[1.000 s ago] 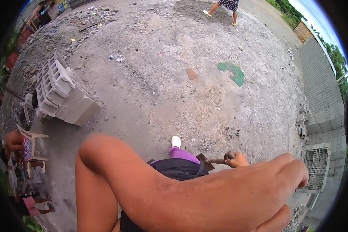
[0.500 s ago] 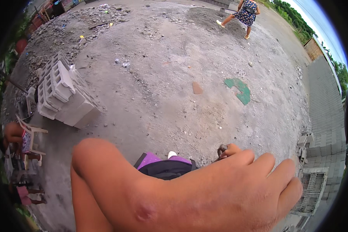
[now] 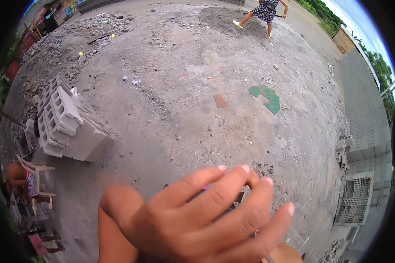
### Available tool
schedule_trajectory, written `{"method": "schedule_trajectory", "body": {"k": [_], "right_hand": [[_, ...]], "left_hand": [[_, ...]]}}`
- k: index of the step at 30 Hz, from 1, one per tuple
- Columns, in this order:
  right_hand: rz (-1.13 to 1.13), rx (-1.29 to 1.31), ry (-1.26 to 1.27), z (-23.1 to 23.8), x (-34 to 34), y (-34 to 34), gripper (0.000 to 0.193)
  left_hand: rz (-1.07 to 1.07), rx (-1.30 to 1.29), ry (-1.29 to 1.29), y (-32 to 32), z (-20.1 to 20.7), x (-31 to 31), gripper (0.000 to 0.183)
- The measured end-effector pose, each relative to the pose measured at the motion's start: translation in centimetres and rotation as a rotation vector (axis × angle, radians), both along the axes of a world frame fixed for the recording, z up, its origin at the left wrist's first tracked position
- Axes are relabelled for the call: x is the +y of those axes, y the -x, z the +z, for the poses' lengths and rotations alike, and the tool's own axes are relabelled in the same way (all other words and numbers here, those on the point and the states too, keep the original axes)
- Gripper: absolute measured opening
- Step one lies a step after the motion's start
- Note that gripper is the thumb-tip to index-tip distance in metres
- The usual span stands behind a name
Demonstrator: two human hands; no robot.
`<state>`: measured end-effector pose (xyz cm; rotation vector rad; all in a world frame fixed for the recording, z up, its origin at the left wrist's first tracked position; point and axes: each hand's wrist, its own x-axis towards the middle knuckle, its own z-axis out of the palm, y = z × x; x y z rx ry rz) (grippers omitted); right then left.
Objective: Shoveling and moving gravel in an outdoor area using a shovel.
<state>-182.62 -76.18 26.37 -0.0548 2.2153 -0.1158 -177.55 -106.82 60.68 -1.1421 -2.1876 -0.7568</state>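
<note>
My left hand reaches across the front of my body from the left, large and close. Its fingers are spread apart and slightly bent, and nothing shows in them. Behind it, my right hand is mostly hidden; a bent finger shows between the left fingers. Beside that finger is a small piece of a dark brown object, too covered to name. My right forearm shows at the lower edge.
Hollow concrete blocks are stacked at left. Flat green and brown pieces lie on gravelly ground. A person stands far off; others sit at far left. A block wall and metal grate line the right.
My left hand has drawn back leftward from the far right, and its fingers have spread in front of my right hand. The distant person's arm is now out to the side.
</note>
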Motion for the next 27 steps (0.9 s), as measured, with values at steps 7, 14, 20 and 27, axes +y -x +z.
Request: {"method": "schedule_trajectory", "body": {"k": [7,14,20,27], "right_hand": [[-0.055,-0.012,-0.090,0.6,-0.3,-6.2,0.043],[-0.816,0.027,-0.003,3.8,4.8,-17.2,0.025],[-1.426,0.189,0.240,4.0,1.0,-22.0,0.016],[-1.467,0.247,0.348,3.2,-3.4,-20.6,0.015]], "left_hand": [[0.374,-0.679,0.372,2.8,-19.5,-9.9,0.034],[0.618,-1.353,0.329,-3.9,-33.9,-24.2,0.044],[0.618,-1.209,0.288,-1.1,-31.6,-24.3,0.045],[-0.708,-0.959,0.085,1.7,-16.8,-14.8,0.048]]}}
